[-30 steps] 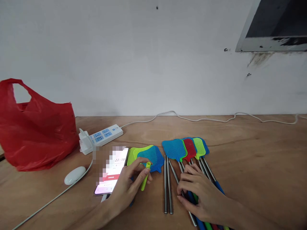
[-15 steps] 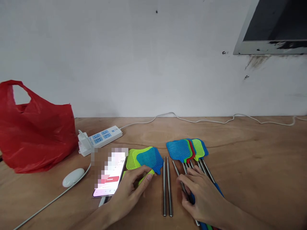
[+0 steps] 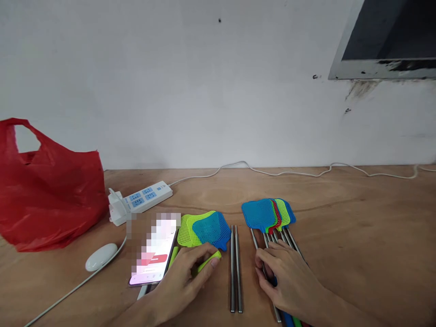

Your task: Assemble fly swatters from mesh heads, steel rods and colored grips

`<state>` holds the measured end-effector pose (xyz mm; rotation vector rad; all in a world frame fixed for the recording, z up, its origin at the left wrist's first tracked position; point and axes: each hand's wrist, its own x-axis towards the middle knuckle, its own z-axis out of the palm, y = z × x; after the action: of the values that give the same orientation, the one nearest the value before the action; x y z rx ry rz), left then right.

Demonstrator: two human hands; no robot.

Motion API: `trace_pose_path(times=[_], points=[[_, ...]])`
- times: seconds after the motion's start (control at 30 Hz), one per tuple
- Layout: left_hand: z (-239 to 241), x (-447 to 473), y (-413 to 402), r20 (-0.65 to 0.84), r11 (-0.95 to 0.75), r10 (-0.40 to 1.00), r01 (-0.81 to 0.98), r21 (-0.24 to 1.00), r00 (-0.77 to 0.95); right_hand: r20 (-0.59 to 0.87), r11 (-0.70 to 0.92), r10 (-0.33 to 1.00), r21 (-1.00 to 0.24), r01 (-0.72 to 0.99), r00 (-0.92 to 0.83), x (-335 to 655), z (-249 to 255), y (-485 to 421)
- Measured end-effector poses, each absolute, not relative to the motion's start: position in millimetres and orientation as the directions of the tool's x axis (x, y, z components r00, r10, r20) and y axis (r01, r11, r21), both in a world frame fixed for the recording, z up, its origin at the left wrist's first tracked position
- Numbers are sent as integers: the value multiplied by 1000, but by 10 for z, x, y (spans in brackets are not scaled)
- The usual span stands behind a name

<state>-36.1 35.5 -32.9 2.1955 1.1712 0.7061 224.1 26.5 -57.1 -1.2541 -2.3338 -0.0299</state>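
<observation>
Left hand (image 3: 184,285) is pinching a short green sleeve (image 3: 209,262) between thumb and fingertips, low over the bench (image 3: 357,227) at its near side. The sleeve's long axis is running near-left to far-right. Its far tip is pointing toward the loose swatter heads (image 3: 204,227), green and blue mesh, which are lying just beyond the fingertips.

Two bare steel rods (image 3: 235,268) are lying side by side just right of that hand, long axis near to far, between the two hands. The left hand is sitting nearer to them; the sleeve tip is just beside them, not touching.

Right hand (image 3: 289,279) is resting palm down on the shafts of a swatter bundle (image 3: 262,213), fingers curving over the shafts; whether it is clasping one I cannot tell. The bundle's mesh heads are overlapping at the far end.

A lit phone (image 3: 153,254) is lying just left of the left hand. Further left, a white power strip (image 3: 143,197), a white oval gadget (image 3: 101,256) and a red plastic bag (image 3: 51,190) are sitting.
</observation>
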Motion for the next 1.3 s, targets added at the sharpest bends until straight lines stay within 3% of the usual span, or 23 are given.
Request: trace_pose_path(times=[0.17,0.5,0.77,0.97,1.1,1.3], points=[[-343,-368,367,183,-471,854,575,669,487,407,543,807,-227,808,-428,2245,-598,280],[-370,-369,397,141,-449,845,543,709,515,346,439,898,-670,599,-272,2292,-594,387],[-397,-367,389,103,-451,838,575,683,536,328,416,909,-735,535,-256,2270,-578,387],[-365,-355,399,79,-433,844,586,685,530,113,121,984,-991,55,-134,2306,-537,433],[-329,-353,389,49,-417,841,586,695,539,-66,-91,990,-974,-206,-125,2311,-475,441],[-325,-361,381,85,-461,830,593,660,551,-88,-124,990,-905,-406,-107,2251,-471,433]])
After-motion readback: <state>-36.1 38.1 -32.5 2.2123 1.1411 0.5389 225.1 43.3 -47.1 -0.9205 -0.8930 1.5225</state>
